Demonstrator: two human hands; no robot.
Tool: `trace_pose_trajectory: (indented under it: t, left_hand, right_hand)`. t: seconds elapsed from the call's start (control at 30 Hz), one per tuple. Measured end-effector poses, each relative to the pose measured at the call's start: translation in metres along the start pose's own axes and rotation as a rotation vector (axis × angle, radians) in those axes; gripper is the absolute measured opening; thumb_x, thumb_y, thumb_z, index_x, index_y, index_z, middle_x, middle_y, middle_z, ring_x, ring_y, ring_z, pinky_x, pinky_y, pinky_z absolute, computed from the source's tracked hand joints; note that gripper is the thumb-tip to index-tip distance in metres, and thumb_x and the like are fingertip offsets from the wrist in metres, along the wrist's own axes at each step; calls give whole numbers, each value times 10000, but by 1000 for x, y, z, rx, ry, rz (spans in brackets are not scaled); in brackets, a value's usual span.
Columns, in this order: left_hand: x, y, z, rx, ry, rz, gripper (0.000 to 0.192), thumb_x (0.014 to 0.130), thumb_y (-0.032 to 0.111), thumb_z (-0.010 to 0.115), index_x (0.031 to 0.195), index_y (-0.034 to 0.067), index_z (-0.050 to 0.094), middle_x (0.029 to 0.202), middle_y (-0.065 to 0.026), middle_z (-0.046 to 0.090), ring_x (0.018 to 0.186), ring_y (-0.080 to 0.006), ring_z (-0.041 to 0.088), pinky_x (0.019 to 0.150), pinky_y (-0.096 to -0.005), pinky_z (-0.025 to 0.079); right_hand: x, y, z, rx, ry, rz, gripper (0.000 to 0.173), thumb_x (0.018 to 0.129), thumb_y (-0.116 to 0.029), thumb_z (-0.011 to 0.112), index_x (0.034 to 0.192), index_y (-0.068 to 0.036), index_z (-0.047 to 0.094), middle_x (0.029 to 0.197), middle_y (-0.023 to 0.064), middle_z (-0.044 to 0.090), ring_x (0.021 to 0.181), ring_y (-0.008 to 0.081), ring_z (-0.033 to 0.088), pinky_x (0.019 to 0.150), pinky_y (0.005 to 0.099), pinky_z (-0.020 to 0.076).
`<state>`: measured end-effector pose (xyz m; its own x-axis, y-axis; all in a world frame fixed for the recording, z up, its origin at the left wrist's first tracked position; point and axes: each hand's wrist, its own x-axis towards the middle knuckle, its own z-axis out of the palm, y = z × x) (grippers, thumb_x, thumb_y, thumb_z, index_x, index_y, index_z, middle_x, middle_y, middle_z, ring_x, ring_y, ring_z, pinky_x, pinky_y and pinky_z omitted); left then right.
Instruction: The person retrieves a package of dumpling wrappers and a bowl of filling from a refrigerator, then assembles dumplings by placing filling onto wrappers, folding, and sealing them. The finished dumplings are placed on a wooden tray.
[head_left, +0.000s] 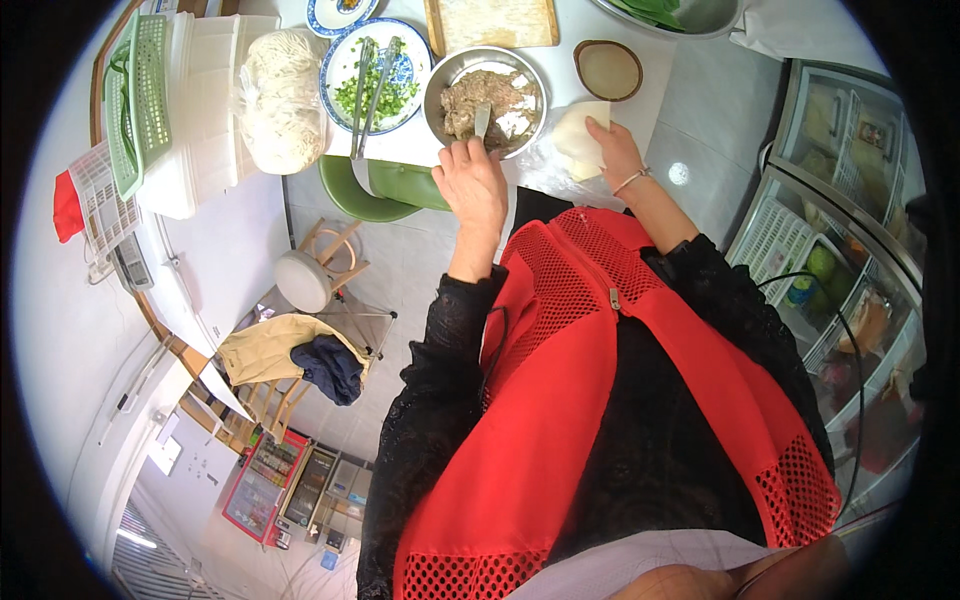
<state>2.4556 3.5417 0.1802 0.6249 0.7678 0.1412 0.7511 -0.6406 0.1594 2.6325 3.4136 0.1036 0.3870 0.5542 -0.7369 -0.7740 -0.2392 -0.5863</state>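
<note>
My left hand grips the handle end of a flat metal spatula, whose blade is dipped into minced meat filling. That filling lies in a round stainless steel bowl, its inner wall partly bare on the right. To the right of the bowl, my right hand holds a pale dough wrapper, thumb on top. More wrappers appear beneath it, beside clear plastic film; how many are held cannot be told.
Metal tongs lie across a blue-rimmed plate of chopped scallions. Nearby are a bag of noodles, a wooden board, a brown-rimmed dish and a bowl of leaves. A green chair abuts the table; a glass-door fridge stands right.
</note>
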Motion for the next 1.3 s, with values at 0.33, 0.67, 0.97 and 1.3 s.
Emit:
trace_pose_trajectory:
  t: [0.33, 0.67, 0.97, 1.3]
  left_hand:
    - [27, -16, 24, -78, -411, -137, 125, 873, 74, 550, 830, 14, 651, 861, -216, 697, 791, -406, 700, 726, -499, 547]
    - [54, 2, 56, -257, -494, -300, 196, 856, 106, 585, 868, -28, 727, 847, -286, 693, 824, -447, 694, 796, -491, 557]
    - [56, -1, 87, -631, -469, -344, 180, 878, 138, 645, 883, -9, 750, 747, -195, 708, 678, -330, 693, 659, -397, 533]
    - [62, -43, 44, -473, -628, -153, 201, 855, 121, 602, 918, 24, 766, 820, -195, 727, 749, -352, 706, 722, -425, 549]
  right_hand:
    - [24, 13, 59, -1039, 269, -343, 435, 916, -360, 674, 832, 67, 649, 797, 287, 644, 761, 431, 629, 710, 478, 484]
    - [16, 0, 69, -1174, 186, -457, 363, 934, -283, 633, 796, 53, 630, 781, 294, 630, 787, 483, 622, 717, 522, 490]
    - [17, 2, 66, -1166, 157, -463, 346, 934, -266, 619, 796, 50, 637, 775, 292, 633, 777, 477, 626, 715, 532, 493]
    - [17, 2, 65, -1142, 153, -465, 422, 949, -325, 621, 800, 71, 619, 791, 318, 616, 799, 496, 612, 716, 530, 478]
